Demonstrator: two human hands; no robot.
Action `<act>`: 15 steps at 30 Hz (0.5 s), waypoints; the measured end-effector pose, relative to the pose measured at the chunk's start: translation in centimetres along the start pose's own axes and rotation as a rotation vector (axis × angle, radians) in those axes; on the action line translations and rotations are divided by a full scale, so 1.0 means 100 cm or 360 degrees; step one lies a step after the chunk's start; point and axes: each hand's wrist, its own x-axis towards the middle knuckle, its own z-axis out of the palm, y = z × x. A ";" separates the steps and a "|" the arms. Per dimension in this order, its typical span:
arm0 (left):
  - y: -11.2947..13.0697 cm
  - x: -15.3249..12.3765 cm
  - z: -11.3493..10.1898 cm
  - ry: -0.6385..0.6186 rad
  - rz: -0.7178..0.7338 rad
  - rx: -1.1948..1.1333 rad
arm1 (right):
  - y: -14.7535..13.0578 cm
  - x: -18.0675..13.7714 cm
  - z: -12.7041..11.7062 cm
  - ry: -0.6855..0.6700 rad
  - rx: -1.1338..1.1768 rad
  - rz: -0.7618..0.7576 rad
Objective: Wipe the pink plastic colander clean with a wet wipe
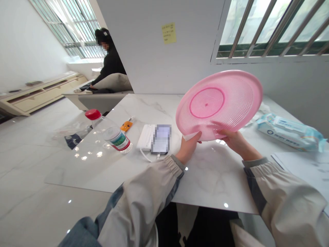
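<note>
While the pink perforated dish [218, 103] is tilting up on edge above the marble table [205, 178], both hands are gripping its lower rim, and its ringed face is turning toward the camera. Head view: the left hand [189, 146] is pinching the rim at lower left, thumb lying on the near face, with a small white scrap [189, 136] pressed under it; its other fingers are passing behind the dish and cannot be made out. The right hand [235, 141] is clamping the rim just beside it, thumb stretching across the near face, fingers curling behind the mesh. The two hands are sitting close together, not touching. The dish is hanging clear of the tabletop. To the left, a phone [161, 139] is lying on a white power bank [146, 136], near a red-capped water bottle [110, 132]. A pack of wet wipes [288, 130] is lying to the right. Another person [110, 65] is sitting at a far table.
</note>
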 end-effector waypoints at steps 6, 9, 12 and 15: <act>-0.001 0.004 -0.001 -0.0025 0.0062 -0.0194 | -0.002 0.000 0.001 0.0013 0.0024 -0.0004; -0.001 0.007 -0.001 0.0000 0.0086 -0.0234 | -0.001 -0.001 0.000 -0.0080 0.0034 0.0014; -0.002 0.008 -0.001 0.0030 0.0100 -0.0257 | 0.000 -0.002 0.001 -0.0190 0.0023 0.0047; -0.003 0.009 0.000 0.0059 0.0103 -0.0256 | -0.001 -0.004 0.002 -0.0240 -0.0075 0.0147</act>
